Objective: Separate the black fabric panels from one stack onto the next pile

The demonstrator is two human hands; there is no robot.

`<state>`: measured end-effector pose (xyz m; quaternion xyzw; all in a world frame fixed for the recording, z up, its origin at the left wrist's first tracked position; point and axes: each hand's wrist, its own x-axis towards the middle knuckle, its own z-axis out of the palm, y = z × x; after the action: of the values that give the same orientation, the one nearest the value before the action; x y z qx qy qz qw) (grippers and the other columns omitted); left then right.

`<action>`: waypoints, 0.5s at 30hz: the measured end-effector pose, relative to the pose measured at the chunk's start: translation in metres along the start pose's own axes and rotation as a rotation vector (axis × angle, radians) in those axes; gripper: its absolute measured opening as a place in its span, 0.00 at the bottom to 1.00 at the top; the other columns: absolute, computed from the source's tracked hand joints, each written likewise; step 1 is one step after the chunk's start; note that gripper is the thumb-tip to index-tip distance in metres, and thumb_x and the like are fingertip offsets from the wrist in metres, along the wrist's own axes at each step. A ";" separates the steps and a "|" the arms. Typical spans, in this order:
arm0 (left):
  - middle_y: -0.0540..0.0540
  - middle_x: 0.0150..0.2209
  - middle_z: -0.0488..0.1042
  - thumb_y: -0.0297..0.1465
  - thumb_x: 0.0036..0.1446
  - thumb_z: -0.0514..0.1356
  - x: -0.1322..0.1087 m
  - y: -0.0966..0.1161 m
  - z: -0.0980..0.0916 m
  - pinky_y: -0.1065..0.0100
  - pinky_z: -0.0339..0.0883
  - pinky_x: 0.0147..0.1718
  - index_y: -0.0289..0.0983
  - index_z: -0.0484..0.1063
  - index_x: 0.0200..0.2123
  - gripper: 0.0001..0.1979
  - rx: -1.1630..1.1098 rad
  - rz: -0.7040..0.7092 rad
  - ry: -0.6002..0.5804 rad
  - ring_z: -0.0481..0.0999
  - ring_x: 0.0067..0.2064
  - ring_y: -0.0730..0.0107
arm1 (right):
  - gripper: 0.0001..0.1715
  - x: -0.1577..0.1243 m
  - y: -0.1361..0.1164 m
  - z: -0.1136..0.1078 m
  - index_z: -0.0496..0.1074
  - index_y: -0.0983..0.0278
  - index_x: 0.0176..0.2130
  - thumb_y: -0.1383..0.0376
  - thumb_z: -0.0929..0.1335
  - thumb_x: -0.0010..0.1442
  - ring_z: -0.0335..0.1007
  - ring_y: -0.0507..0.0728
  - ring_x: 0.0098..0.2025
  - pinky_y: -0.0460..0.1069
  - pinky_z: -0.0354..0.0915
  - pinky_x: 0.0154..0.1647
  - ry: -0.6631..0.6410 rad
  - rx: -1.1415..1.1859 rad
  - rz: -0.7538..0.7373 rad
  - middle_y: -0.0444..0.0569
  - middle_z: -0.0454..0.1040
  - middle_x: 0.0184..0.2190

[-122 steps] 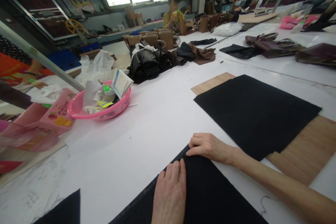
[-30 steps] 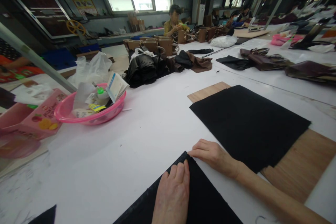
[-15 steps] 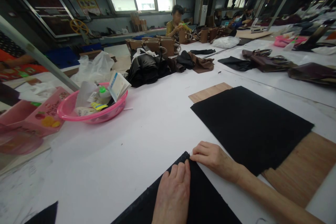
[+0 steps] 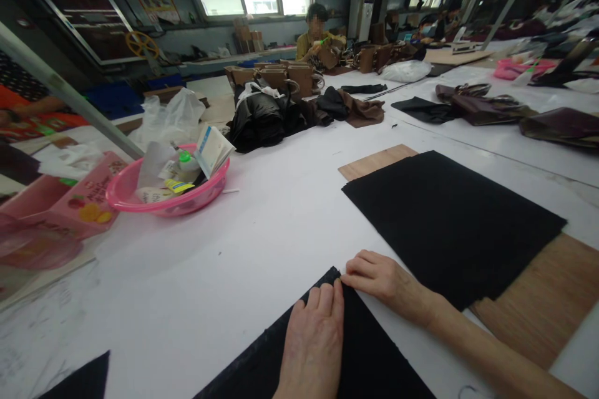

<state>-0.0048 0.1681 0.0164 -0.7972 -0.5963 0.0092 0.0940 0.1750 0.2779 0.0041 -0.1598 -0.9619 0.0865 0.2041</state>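
Observation:
A black sheet of fabric [image 4: 374, 349] lies on the white table in front of me, with a narrow strip folded over along its upper left edge. Across that strip my left hand [image 4: 314, 336] rests palm down, its fingers laid on the fabric close to the far corner; its thumb is hidden. My right hand [image 4: 379, 277] is at the same corner, fingertips closed in a pinch on the fabric's edge. Beyond it, to the right, a stack of black fabric sheets [image 4: 449, 218] lies on a wooden board [image 4: 538, 299].
A pink basin [image 4: 187, 202] with bottles and a booklet stands left, beside a pink box [image 4: 88, 199]. Another black piece [image 4: 84, 377] lies lower left. Dark cloth [image 4: 262, 118] and brown bags [image 4: 276, 78] are further back, where a person [image 4: 321, 40] sits. A metal pole [image 4: 70, 90] slants at left.
Both hands stay at the fabric's corner, with barely any movement over it. The whole view has shifted slightly. The person at the back now has a brown bag raised in front.

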 end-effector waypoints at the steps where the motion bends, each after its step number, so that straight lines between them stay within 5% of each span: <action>1: 0.47 0.39 0.71 0.23 0.58 0.58 0.000 0.001 -0.002 0.62 0.68 0.32 0.33 0.62 0.59 0.25 -0.006 -0.010 -0.005 0.72 0.39 0.62 | 0.11 -0.001 -0.001 0.000 0.71 0.64 0.48 0.70 0.61 0.72 0.65 0.56 0.43 0.51 0.66 0.44 -0.003 0.025 0.013 0.50 0.70 0.41; 6: 0.47 0.39 0.67 0.29 0.57 0.59 -0.002 0.012 -0.016 0.61 0.67 0.32 0.32 0.64 0.56 0.23 -0.077 -0.058 -0.050 0.68 0.39 0.62 | 0.15 -0.016 -0.005 0.007 0.70 0.61 0.52 0.68 0.58 0.72 0.66 0.58 0.48 0.52 0.68 0.48 0.102 0.191 0.128 0.51 0.69 0.45; 15: 0.46 0.40 0.63 0.32 0.57 0.59 -0.013 0.017 -0.022 0.64 0.66 0.33 0.30 0.64 0.55 0.23 -0.092 -0.115 0.043 0.65 0.39 0.65 | 0.26 -0.040 -0.003 0.032 0.66 0.60 0.59 0.69 0.56 0.65 0.66 0.66 0.53 0.61 0.67 0.52 0.072 -0.035 0.109 0.52 0.69 0.52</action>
<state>0.0103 0.1484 0.0336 -0.7651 -0.6387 -0.0408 0.0707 0.1952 0.2583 -0.0383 -0.2187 -0.9451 0.0751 0.2309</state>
